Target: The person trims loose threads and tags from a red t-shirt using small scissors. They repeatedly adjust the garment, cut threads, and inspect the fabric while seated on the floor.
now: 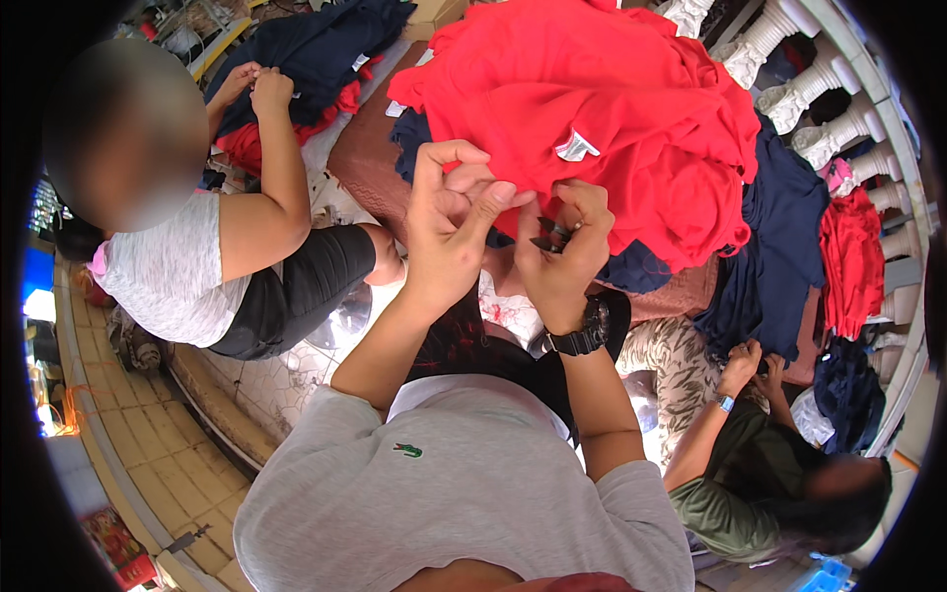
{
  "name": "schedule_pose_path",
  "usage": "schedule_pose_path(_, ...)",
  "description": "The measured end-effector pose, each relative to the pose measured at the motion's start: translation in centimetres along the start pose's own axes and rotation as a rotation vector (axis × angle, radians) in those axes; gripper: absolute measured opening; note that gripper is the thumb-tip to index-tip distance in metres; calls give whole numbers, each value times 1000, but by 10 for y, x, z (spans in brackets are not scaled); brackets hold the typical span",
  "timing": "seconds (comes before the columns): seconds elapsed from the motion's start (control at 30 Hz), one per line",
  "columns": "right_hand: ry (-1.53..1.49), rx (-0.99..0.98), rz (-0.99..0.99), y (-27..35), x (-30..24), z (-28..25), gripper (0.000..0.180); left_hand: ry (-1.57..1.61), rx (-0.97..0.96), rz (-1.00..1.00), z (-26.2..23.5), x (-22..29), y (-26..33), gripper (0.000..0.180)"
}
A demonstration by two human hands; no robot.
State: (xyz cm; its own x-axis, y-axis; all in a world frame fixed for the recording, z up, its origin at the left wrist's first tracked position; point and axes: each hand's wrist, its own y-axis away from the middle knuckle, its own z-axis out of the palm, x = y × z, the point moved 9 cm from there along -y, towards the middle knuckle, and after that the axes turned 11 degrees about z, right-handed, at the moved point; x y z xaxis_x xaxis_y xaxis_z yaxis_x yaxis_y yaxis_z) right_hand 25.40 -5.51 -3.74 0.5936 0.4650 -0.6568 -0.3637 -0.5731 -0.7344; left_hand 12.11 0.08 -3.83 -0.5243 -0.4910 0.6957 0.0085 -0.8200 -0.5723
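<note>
From the head camera, looking down past a grey shirt: the left hand (449, 212) is raised with thumb and fingers pinched narrow on the edge of a red garment (592, 99), right at the hem of the big red pile. The right hand (562, 247), wearing a black watch (582, 335), is closed around small dark snips (549, 235), held just beside the pinched cloth. A white label (575, 146) shows on the red fabric above. I judge the work to be mid-way: many red pieces lie heaped ahead, with dark blue garments (779, 227) beside them. A person in a white shirt (168, 266) at left handles navy cloth; another in green (730, 483) works at lower right.
</note>
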Motion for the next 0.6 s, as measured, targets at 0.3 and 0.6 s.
schedule_pose_path(0.3, -63, -71, 95, -13, -10, -19, 33, -160, -33, 69, -22, 4, -1, 14)
schedule_pose_path(0.6, -48, -106, 168, -9, -11, -23, 32, -107, -54, 94, -10, 3, 12, 23)
